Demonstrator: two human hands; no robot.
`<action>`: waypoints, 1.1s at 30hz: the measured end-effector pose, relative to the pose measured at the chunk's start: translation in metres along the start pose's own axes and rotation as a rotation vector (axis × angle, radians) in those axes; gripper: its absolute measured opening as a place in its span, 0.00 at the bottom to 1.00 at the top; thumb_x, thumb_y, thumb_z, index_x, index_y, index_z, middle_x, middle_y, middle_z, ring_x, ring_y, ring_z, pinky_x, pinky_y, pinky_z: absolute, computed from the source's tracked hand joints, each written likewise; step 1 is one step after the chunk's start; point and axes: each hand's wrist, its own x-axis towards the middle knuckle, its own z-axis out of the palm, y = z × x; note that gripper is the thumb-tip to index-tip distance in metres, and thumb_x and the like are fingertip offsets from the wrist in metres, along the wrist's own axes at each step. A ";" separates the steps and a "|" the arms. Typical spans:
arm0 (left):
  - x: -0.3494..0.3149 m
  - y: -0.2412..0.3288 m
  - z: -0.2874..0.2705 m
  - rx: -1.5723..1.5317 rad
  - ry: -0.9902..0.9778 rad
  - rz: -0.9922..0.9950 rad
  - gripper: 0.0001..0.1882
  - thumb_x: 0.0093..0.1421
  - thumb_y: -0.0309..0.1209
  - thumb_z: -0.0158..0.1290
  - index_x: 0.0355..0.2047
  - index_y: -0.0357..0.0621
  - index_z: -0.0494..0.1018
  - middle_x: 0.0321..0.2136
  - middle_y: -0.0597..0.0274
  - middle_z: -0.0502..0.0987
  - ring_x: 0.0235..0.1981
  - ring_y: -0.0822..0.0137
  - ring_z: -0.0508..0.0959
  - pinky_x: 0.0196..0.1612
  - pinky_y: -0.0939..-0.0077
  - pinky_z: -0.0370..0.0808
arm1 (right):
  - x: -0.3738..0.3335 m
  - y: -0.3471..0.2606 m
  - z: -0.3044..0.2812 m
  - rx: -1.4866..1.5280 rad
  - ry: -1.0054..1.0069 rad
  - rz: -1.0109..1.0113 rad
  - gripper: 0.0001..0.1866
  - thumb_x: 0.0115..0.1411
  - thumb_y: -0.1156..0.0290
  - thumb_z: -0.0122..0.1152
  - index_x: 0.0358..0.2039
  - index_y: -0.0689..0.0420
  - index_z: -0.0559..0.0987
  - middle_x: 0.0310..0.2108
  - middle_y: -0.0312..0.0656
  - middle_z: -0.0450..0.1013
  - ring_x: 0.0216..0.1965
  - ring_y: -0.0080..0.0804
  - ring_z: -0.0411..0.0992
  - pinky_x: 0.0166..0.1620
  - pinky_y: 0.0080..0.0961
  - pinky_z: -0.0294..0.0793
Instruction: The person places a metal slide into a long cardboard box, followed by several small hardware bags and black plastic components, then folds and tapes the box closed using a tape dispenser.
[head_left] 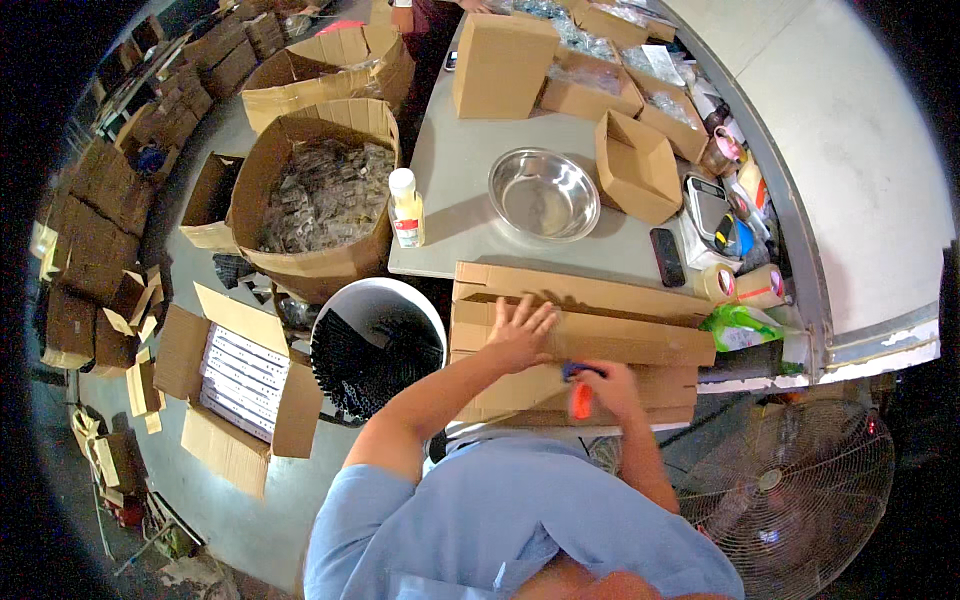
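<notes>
A flattened cardboard box (640, 342) lies across the near edge of the table, with folded flaps and layers along it. My left hand (520, 335) rests on it, palm down with fingers spread. Close by on the right, my right hand (612, 388) is closed round a small blue and orange-red tool (580, 400). The tool is held over the lower cardboard layer; it is blurred and partly covered by my fingers, so I cannot tell its kind.
On the table are a steel bowl (544, 195), a bottle (406, 208), a phone (666, 257), tape rolls (760, 286) and cartons (505, 65). A white bucket of black rods (375, 360) and an open box (290, 400) stand left. A fan (770, 480) is at lower right.
</notes>
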 end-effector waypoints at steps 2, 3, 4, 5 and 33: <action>0.021 0.012 0.006 0.015 -0.068 -0.026 0.48 0.50 0.60 0.49 0.63 0.46 0.44 0.63 0.56 0.46 0.63 0.46 0.47 0.57 0.36 0.47 | -0.007 -0.037 -0.031 -0.322 0.284 -0.216 0.16 0.48 0.65 0.57 0.35 0.61 0.78 0.35 0.48 0.75 0.34 0.42 0.73 0.41 0.35 0.71; 0.032 0.019 0.009 0.021 -0.135 -0.028 0.52 0.47 0.59 0.53 0.62 0.42 0.44 0.63 0.54 0.48 0.62 0.47 0.48 0.58 0.38 0.47 | 0.002 -0.029 -0.037 -0.327 0.273 -0.231 0.16 0.48 0.65 0.57 0.35 0.61 0.78 0.35 0.48 0.75 0.34 0.42 0.73 0.41 0.35 0.71; 0.044 0.031 0.000 0.017 -0.130 -0.031 0.52 0.47 0.59 0.53 0.62 0.42 0.44 0.63 0.54 0.48 0.62 0.47 0.48 0.58 0.38 0.47 | 0.014 -0.010 -0.043 -0.503 0.384 -0.313 0.17 0.47 0.65 0.58 0.36 0.60 0.78 0.41 0.47 0.72 0.38 0.43 0.72 0.42 0.36 0.70; 0.053 0.042 -0.019 0.021 -0.251 -0.115 0.50 0.47 0.53 0.56 0.62 0.41 0.46 0.61 0.53 0.50 0.62 0.50 0.49 0.59 0.41 0.45 | 0.029 0.013 -0.046 -0.678 0.492 -0.399 0.17 0.47 0.66 0.58 0.38 0.59 0.78 0.46 0.46 0.70 0.41 0.44 0.70 0.43 0.38 0.70; 0.011 0.050 0.088 -0.998 1.433 -1.496 0.39 0.40 0.31 0.66 0.49 0.38 0.55 0.42 0.52 0.66 0.47 0.63 0.67 0.52 0.70 0.64 | 0.211 -0.055 0.125 -0.008 -1.157 -0.536 0.18 0.55 0.69 0.58 0.46 0.60 0.73 0.46 0.40 0.71 0.49 0.26 0.66 0.52 0.24 0.64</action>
